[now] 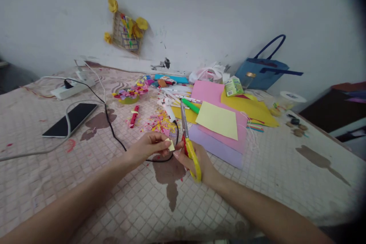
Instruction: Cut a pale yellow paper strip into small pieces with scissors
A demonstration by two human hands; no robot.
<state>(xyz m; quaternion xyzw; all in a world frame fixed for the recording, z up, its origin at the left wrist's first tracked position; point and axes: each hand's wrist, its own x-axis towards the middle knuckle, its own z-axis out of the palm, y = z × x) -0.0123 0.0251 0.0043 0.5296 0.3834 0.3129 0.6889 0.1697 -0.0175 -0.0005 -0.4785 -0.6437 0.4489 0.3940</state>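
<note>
My left hand (156, 145) pinches a small pale yellow piece of paper (172, 145) between thumb and fingers. In my right hand (200, 162) is a pair of scissors (192, 153) with yellow and red handles, its blades pointing away from me. The blades look nearly closed and stand just right of the paper piece, apart from it. Beyond my hands lie a white glue gun (168, 109) and a heap of pink and yellow paper scraps (161, 121). To the right, a pale yellow sheet (217, 119) rests on pink and purple sheets (215, 145).
A black cable (112, 129) crosses the table behind my left hand. At left are a tablet-like device (71, 119) and a power strip (68, 90). Colourful cut pieces fill a yellow-green ring (129, 100). A green marker (190, 105) and a blue bag (261, 72) lie farther back.
</note>
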